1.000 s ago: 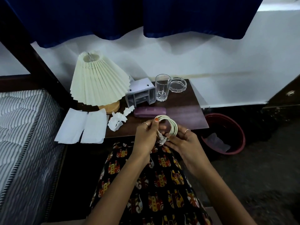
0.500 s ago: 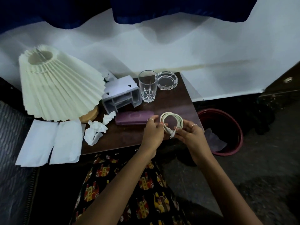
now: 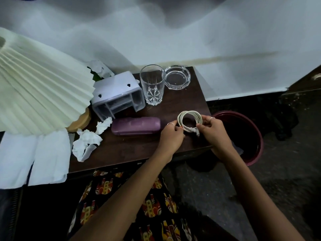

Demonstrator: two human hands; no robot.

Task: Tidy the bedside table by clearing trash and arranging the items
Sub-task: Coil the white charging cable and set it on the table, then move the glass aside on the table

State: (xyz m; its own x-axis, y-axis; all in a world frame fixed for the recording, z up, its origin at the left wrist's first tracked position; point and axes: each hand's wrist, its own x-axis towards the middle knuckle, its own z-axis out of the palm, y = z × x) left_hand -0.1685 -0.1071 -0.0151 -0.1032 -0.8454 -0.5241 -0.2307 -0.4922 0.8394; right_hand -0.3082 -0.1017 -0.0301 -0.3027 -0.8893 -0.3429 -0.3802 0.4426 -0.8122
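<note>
Coiled white cable point(image 3: 189, 121) held over right edge of bedside table point(image 3: 132, 146) by both hands; left hand point(image 3: 171, 136) pinched on coil at 9 o'clock, right hand point(image 3: 212, 134) closed on it at 3 o'clock
Purple case point(image 3: 135, 126) lain flat at 9 o'clock of cable, just beside left hand
Crumpled tissue point(image 3: 86, 141) left on table near lamp point(image 3: 40, 94)
Glass point(image 3: 152, 84) and ashtray point(image 3: 177, 77) stood at 12 o'clock, side by side
Red bin point(image 3: 251, 136) seen on floor at 3 o'clock
</note>
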